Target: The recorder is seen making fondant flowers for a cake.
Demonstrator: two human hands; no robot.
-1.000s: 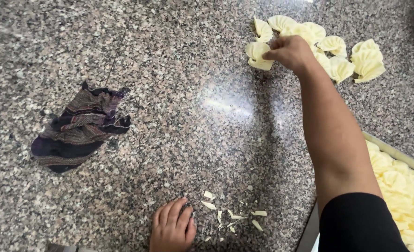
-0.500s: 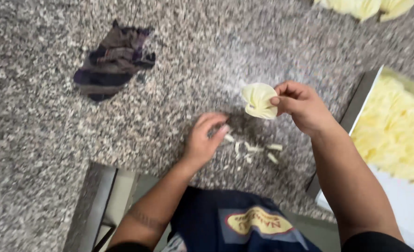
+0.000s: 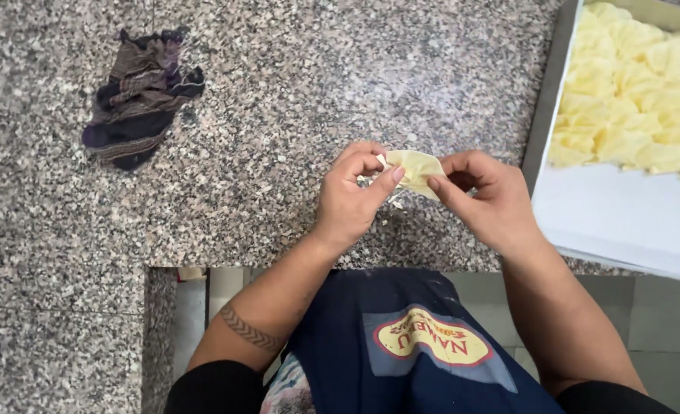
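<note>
We pinch pale dough piece (image 3: 416, 167) between left hand (image 3: 355, 195) and right hand (image 3: 485, 199) above granite counter (image 3: 278, 115). Tray (image 3: 547, 115) at right part-filled with shaped pieces (image 3: 631, 92); white space remains. Dark cloth (image 3: 137, 96) lies well apart.

The right hand (image 3: 485, 195), which reaches far across the desk (image 3: 278, 115) to the loose pile of pale yellow pieces one second earlier, is now drawn back close to the body. It brings one pale yellow dough piece (image 3: 416, 165) with it. The left hand (image 3: 355, 195), earlier flat on the desk beside the small scraps, is now raised and pinches the same piece from the opposite side. Half a second earlier only the right hand holds the piece; now the fingers (image 3: 389, 178) of both hands grip it above the desk edge.
</note>
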